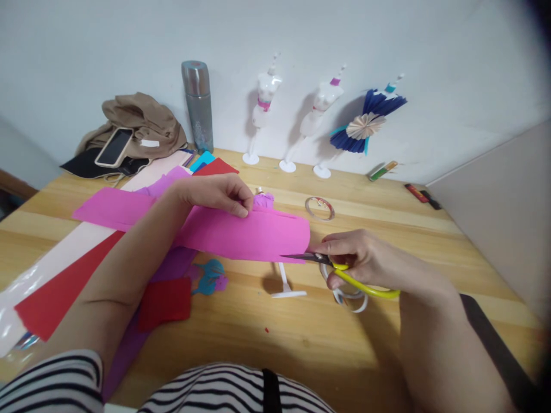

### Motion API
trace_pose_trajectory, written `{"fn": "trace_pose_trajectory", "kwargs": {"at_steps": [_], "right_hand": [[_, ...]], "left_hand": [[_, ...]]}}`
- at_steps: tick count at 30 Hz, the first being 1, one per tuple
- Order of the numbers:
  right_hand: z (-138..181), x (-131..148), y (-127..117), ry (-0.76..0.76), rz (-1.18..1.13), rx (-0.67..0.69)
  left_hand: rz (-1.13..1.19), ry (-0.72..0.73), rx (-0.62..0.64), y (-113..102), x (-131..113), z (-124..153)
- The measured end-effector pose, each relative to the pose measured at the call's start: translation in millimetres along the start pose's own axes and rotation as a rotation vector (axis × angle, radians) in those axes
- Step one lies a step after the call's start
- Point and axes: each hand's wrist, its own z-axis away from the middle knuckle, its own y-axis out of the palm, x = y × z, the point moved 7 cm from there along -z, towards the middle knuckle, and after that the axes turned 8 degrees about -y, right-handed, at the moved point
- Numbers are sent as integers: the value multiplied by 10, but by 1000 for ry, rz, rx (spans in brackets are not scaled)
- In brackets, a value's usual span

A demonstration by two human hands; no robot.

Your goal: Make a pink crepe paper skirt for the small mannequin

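Observation:
My left hand [217, 194] pinches the upper edge of a pink crepe paper sheet [241, 232], holding it up over the wooden table [301, 338]. In my right hand [357, 258] are yellow-handled scissors [344, 269], fingers through the loops. Their dark blades point left and meet the sheet's lower right edge. A short slit shows along the sheet's top right. Under the sheet a white mannequin stand [286, 284] lies on the table, partly hidden.
Red [64, 292], pale pink and purple paper sheets lie at the left, with small blue scraps [210, 278]. Three white mannequin stands [262, 109] line the wall; one wears a blue paper dress [365, 123]. A steel flask [198, 106], tape roll [319, 208], phone on cloth [114, 147].

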Motion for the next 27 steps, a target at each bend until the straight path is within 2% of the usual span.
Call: {"fn": "trace_pose_trajectory", "kwargs": {"at_steps": [6,13,20,27], "right_hand": [[-40,36,-55,-26,157,-88],[-48,143,-112,-191,445,-200],[-110,140,-44,-233,499,-158],[-43,58,-105,-210,460,-183]], "left_hand": [[-14,-13,-3,-53,69,8],[-19,-32,-10,-69,130,-5],[-14,-1,-12,-47,77,-15],[-45,-8,-26,-86,87,13]]}}
